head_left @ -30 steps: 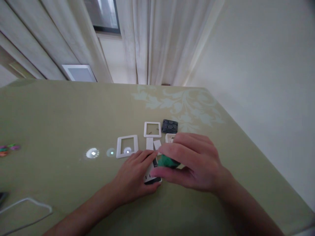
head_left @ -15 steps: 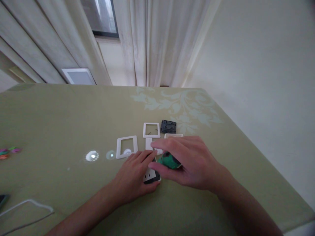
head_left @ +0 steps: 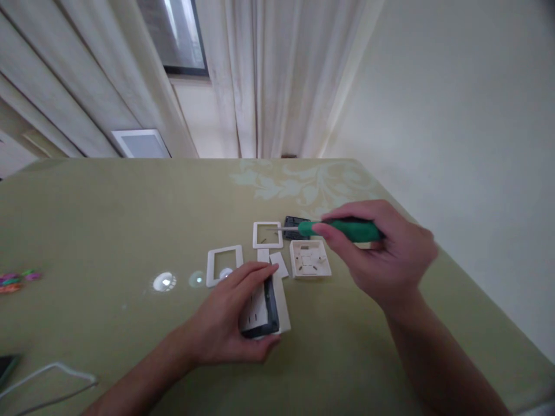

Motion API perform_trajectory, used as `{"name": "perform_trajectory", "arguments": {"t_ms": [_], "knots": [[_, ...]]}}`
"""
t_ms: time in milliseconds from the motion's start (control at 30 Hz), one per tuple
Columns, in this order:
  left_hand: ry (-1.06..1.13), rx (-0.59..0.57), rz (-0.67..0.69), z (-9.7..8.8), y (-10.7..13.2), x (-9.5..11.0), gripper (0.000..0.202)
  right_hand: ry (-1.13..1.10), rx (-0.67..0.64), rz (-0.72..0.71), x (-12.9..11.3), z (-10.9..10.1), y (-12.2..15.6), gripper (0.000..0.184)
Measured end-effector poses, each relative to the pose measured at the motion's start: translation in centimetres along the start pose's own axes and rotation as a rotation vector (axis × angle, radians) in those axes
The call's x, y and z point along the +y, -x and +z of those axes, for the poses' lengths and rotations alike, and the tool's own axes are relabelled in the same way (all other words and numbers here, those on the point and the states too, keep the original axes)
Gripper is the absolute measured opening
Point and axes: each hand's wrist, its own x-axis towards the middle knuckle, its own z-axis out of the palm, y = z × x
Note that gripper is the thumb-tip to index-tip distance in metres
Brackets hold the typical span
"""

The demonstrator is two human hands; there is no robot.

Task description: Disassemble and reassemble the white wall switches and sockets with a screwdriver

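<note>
My left hand [head_left: 234,315] wraps round a wall socket [head_left: 265,309], a white slotted face with a dark frame on a white box, tilted so its right side shows. In my right hand [head_left: 381,254] is a green-handled screwdriver [head_left: 342,229], held level with its thin shaft pointing left above the parts. Below its tip lies a small white frame [head_left: 255,236] with screws inside its opening. A dark backing plate [head_left: 296,221] is partly hidden behind the screwdriver. An open white mounting box [head_left: 310,260] sits below it, beside a white cover piece [head_left: 279,264].
A larger white frame [head_left: 211,268] lies left of the parts. Far left are small colourful pieces [head_left: 13,281], a white cable [head_left: 56,365] and a dark device edge [head_left: 7,368]. The table [head_left: 130,219] meets a wall on the right, with curtains [head_left: 286,75] behind.
My right hand has lifted the screwdriver away from the socket, up and to the right, turning it level. My left hand has tilted the socket. The open mounting box is now uncovered.
</note>
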Motion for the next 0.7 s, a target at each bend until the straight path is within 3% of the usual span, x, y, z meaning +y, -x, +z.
{"name": "perform_trajectory", "arguments": {"t_ms": [100,200,333,467,633,700], "knots": [[0.550,0.162,-0.137,-0.9,-0.2,1.0,0.065,-0.057,-0.183,0.000,0.6,1.0,0.4,0.024],[1.057,0.328,-0.425,-0.9,-0.8,2.2,0.072,-0.101,-0.362,-0.014,0.9,2.4,1.3,0.019],[1.376,0.549,-0.603,-0.5,-1.7,3.1,0.066,-0.056,-0.511,-0.027,0.4,3.8,2.1,0.014],[1.545,0.625,-0.685,-0.3,-2.3,3.4,0.055,-0.062,-0.403,0.029,0.0,4.3,2.3,0.012],[1.595,0.767,-0.759,-0.3,-3.0,2.8,0.051,-0.293,0.041,0.176,0.3,3.6,2.0,0.016],[1.601,0.796,-0.745,-0.4,-3.2,2.4,0.050,-0.476,-0.033,0.217,0.6,3.2,1.7,0.019]]}}
